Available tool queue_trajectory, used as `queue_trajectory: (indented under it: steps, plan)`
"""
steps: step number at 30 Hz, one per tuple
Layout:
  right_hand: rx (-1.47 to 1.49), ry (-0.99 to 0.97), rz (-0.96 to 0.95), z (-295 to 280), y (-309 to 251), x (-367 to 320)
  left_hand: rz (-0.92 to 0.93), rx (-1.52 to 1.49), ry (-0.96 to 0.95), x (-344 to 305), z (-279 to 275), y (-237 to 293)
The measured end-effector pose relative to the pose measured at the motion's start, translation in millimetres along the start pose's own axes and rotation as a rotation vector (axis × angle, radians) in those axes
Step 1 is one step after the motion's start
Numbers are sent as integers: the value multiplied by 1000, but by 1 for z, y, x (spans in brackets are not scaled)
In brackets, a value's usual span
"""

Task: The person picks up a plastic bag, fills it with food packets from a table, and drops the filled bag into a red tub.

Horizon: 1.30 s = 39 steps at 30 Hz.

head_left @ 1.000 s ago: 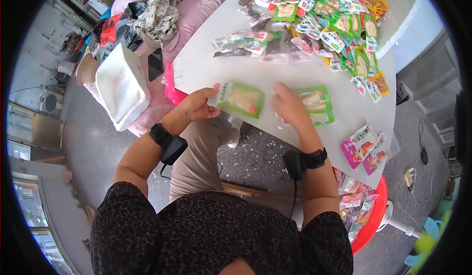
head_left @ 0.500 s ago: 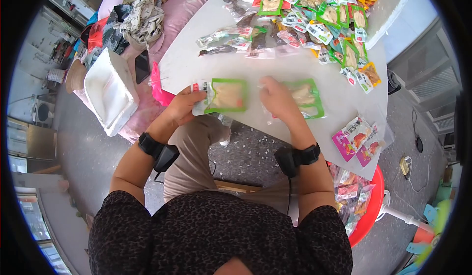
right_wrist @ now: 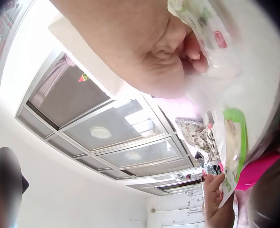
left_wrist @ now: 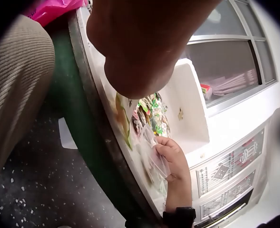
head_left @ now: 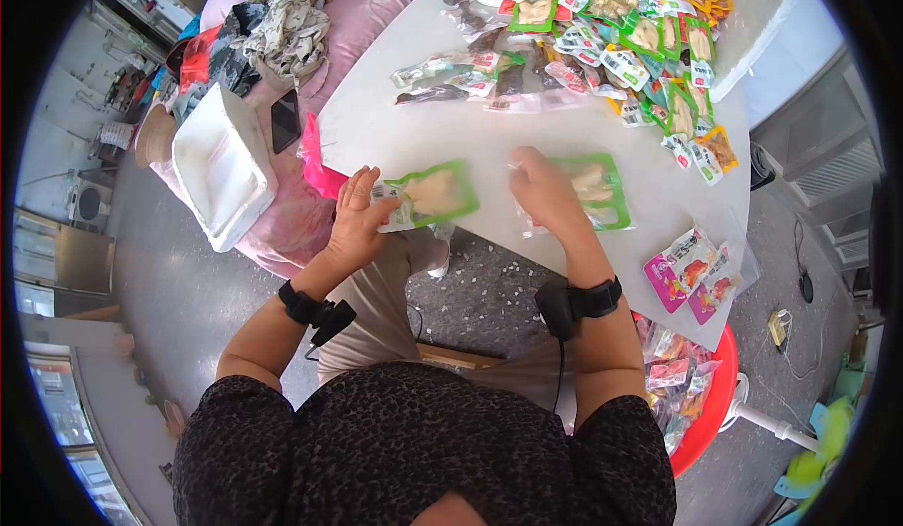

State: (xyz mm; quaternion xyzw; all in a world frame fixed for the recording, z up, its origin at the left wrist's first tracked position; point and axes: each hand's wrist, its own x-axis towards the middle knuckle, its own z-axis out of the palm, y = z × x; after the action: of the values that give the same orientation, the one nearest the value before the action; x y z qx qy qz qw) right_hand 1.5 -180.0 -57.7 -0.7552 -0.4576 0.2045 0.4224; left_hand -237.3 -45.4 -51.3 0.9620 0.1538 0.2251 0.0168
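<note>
My left hand holds the white printed end of a green-edged food packet with a pale piece inside, thumb on top, at the table's near edge. In the right wrist view this packet stands up from the fingers. To the right, my right hand pinches the clear left end of a second green-edged packet, partly hidden by the hand. The left wrist view shows clear plastic between the right thumb and fingers.
A heap of mixed food packets spills from a white bin at the back. Two pink-and-white packets lie at the right edge, above a red tub of packets. A white foam box and phone sit left.
The left packet first swung level, then tilted again, its far end rising to the right. The left fingers have spread and lifted. The right hand stays at its packet's left end.
</note>
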Motion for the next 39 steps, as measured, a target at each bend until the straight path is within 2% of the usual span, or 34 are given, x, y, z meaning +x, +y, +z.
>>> queue_trajectory:
  steps: [2,5,8,14,17,20,23,26,30,35,39]
  plan:
    - [-11,1,8,0,1,2,-229,-54,-23,-13,19,-7]
    - [-26,6,2,1,3,1,-643,-724,-23,-28,42,-26]
    - [-30,15,-16,1,1,2,-1010,-1192,25,-12,22,-8]
    - [-56,17,-32,1,1,2,-1100,-1779,58,-14,19,-17]
    - [-58,22,-39,2,2,2,-1259,-1998,-61,-8,21,-16]
    - [-50,19,-29,1,-1,1,-1305,-2093,-158,-2,22,-6]
    - [1,0,1,0,-1,1,-1208,-2002,-265,1,33,-3]
    - [49,-10,19,-2,-1,0,-1151,-1779,-143,10,31,11]
    - [68,1,15,-4,-3,-1,-975,-1810,36,11,20,13]
    - [92,24,-22,-3,-2,-1,-912,-1951,61,16,-11,21]
    - [106,27,-21,-3,-5,-1,-905,-2044,58,23,-15,30]
